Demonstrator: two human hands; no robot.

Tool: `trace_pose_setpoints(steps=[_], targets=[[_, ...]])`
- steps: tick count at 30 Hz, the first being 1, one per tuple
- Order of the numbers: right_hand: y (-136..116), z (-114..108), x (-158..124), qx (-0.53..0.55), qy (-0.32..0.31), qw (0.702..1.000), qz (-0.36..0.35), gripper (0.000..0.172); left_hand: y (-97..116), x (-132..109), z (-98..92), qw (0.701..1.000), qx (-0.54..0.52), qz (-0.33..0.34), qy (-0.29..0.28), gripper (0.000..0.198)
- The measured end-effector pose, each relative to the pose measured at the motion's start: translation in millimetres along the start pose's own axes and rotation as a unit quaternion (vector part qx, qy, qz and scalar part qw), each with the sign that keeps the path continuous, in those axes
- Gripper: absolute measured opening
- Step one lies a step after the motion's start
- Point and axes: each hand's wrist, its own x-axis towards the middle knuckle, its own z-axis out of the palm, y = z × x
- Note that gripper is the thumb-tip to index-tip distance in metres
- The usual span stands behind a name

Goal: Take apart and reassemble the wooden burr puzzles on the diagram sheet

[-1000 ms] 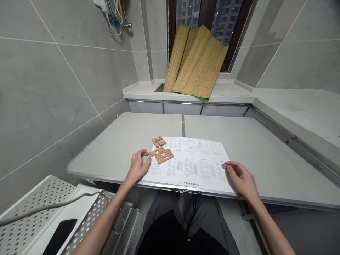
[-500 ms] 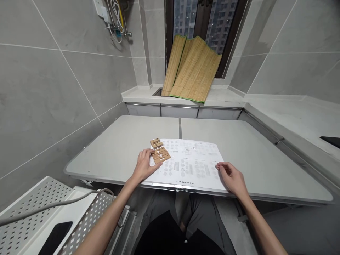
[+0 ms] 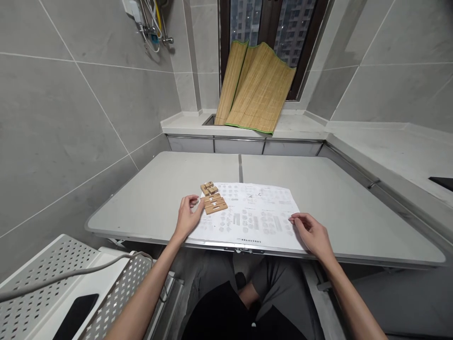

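Observation:
On the near part of the table lies a white printed sheet [image 3: 264,208] with rows of grey figures. Flat wooden pieces with cut-outs [image 3: 215,203] lie side by side at its left edge. Just beyond them sits a small cluster of notched wooden blocks [image 3: 209,188]. My left hand [image 3: 187,219] is left of the flat pieces, fingers parted, its thumb close to their left edge; I cannot tell whether it touches them. My right hand [image 3: 313,233] rests at the sheet's right edge, thumb and fingertips drawn together over the paper. Anything between those fingertips is too small to make out.
The pale folding table [image 3: 170,184] has a centre seam. At lower left, a dark phone [image 3: 76,314] and a grey cable [image 3: 88,270] lie on a white perforated stand [image 3: 46,264]. A bamboo mat [image 3: 260,89] leans against the window behind a white ledge [image 3: 187,123].
My left hand has drawn back leftward from the flat wooden pieces, its thumb leaving their near edge. My right hand has stayed at the sheet's edge. The view has shifted slightly.

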Motion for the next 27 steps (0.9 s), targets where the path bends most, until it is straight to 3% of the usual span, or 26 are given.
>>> trace_pose_setpoints(steps=[7, 16, 27], targets=[[2.7, 0.6, -1.0, 0.009, 0.008, 1.0, 0.008, 0.028, 9.6, -5.0, -6.8, 0.997, -0.043, -0.067, -0.018, 0.017], [4.6, 1.5, 0.7, 0.038, 0.017, 0.999, 0.008, 0.029, 19.4, -7.4, -11.0, 0.996, -0.042, -0.067, -0.035, 0.039], [5.8, 1.1, 1.2, 0.057, 0.017, 0.998, 0.008, 0.03, 19.1, -7.0, -9.4, 0.997, -0.029, -0.063, -0.033, 0.041]])
